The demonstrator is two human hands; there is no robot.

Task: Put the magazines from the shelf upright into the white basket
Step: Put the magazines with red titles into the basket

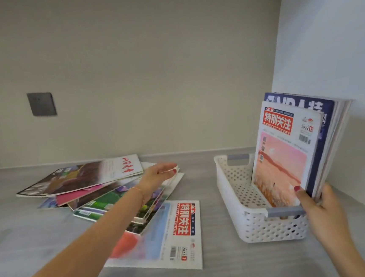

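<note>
While the grey shelf carries a loose fan of flat magazines on its left side, the white basket sits to the right with several magazines upright at its far side, the rest bare. Her right hand pinches those upright copies at their lower corner to stop them toppling, and her left hand, fingers loosely spread, rests on the pile's top edge. She would do well to lift one copy by its spine and slide it in against the standing ones.
</note>
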